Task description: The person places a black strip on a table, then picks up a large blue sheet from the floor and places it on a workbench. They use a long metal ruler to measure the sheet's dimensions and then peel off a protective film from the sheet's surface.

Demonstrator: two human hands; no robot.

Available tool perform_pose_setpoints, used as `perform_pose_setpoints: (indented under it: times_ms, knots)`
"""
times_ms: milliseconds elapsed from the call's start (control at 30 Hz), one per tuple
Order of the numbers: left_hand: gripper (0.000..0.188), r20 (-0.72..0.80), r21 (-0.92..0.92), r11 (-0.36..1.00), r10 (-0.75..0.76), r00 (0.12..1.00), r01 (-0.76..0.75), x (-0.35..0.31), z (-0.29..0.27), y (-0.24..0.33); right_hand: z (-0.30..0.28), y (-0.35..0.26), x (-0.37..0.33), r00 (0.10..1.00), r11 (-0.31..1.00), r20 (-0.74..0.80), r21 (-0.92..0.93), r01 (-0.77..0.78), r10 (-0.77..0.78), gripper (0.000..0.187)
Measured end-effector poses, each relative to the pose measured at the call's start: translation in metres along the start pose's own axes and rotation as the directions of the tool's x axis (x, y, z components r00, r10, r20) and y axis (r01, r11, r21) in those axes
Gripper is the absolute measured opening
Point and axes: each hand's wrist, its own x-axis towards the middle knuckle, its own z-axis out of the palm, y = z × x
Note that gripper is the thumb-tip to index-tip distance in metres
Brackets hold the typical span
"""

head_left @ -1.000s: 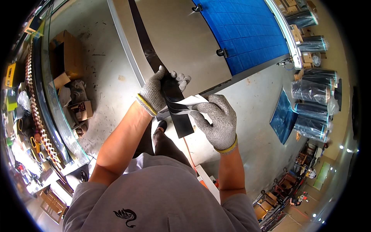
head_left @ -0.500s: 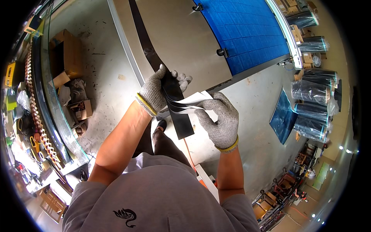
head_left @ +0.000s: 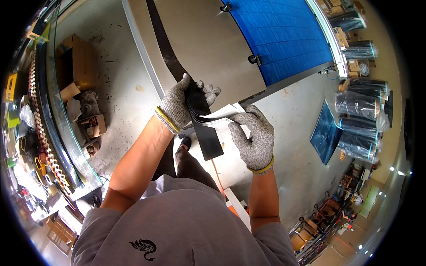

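The person's grey-gloved left hand (head_left: 177,104) grips a long, black, flexible strip (head_left: 210,141) draped off the flat, beige-grey tabletop (head_left: 213,53). The grey-gloved right hand (head_left: 256,135) pinches thin, pale-looking layers (head_left: 227,111) fanned from it; glare hides their faces. Uneven pulling could crease them; a loosened left grip could drop everything.

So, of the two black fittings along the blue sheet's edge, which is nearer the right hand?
The lower fitting, nearer the right hand; the upper fitting sits farther away, close to the picture's top edge.
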Motion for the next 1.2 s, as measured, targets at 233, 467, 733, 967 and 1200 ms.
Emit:
perform_pose_setpoints:
  times_ms: [233,467,733,967,1200]
  knots:
    - [0.045,0.024,0.065,0.998,0.025,0.999,-0.027,0.005,-0.001,-0.003,-0.006,-0.006,0.001,0.996,0.998,0.061,-0.017,-0.066,0.067,0.018]
    - [0.045,0.069,0.193,0.98,0.034,0.997,-0.047,0.01,-0.004,-0.003,-0.008,0.005,-0.013,0.998,0.992,-0.012,0.109,-0.059,0.061,0.023]
    - [0.043,0.064,0.275,0.959,0.056,0.996,-0.071,0.01,-0.001,-0.003,-0.011,-0.005,-0.005,0.994,0.999,0.108,0.046,-0.014,0.009,0.027]
    - [0.041,0.076,0.279,0.957,0.063,0.995,-0.082,0.008,0.001,-0.005,-0.012,-0.005,-0.005,0.994,0.996,-0.058,0.017,-0.089,0.09,0.015]
    - [0.039,0.219,0.213,0.971,0.061,0.974,-0.109,0.008,0.001,-0.011,-0.008,-0.013,0.0,0.983,0.995,-0.16,0.059,-0.085,0.093,0.018]
